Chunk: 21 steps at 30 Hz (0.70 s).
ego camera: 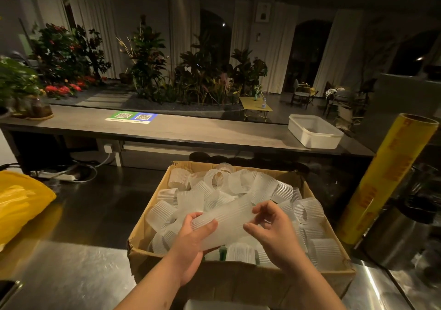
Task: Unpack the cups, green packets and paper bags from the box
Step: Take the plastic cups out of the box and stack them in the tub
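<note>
Left hand [191, 245] grips cups [224, 223]; steel counter [71, 274].

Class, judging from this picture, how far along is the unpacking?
Done: no unpacked items plainly show outside the box. In hand: left hand and right hand hold a cup stack above it. Left: many loose cups fill the box, a green packet peeks beneath; no paper bags visible.

The box [238, 276] sits on the counter [83, 274], with cups [214, 190] heaped in it. From the box, a bag [19, 204] lies at nine o'clock and a power strip [64, 177] at ten. A roll [386, 178] stands at three, and a tub [319, 141] rests on the far bench [191, 130] at one.
</note>
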Each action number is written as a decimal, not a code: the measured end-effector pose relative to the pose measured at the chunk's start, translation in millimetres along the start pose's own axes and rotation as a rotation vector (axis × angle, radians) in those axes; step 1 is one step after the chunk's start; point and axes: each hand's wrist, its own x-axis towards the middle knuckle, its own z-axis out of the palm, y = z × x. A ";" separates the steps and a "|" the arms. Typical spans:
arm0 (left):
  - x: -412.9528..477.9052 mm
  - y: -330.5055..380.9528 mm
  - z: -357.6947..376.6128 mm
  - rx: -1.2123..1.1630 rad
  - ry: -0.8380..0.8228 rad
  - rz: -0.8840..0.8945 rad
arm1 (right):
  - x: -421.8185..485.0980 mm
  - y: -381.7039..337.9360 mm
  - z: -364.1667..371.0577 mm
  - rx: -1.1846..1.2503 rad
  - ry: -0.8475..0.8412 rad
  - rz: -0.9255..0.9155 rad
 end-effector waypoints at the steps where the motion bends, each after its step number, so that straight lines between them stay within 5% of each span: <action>1: -0.9 0.2 0.9 0.015 -0.001 0.004 | -0.2 -0.2 2.0 -0.023 -0.038 0.001; 5: -2.4 -1.1 1.8 0.059 0.022 0.032 | -6.5 7.3 20.3 -0.062 -0.192 -0.065; 10: 0.6 -2.5 -2.1 -0.064 0.022 0.008 | 1.7 22.1 7.3 -0.168 0.229 -0.004; 13: 3.4 -4.1 -5.8 -0.129 0.024 -0.006 | 9.2 32.7 -6.7 -0.658 0.010 0.080; 16: 6.1 -4.4 -6.8 -0.161 0.018 -0.015 | 17.2 41.9 -2.4 -0.805 -0.169 0.159; 21: 3.3 -2.9 -3.4 -0.204 0.010 -0.013 | 29.9 45.3 15.3 -0.641 0.139 0.271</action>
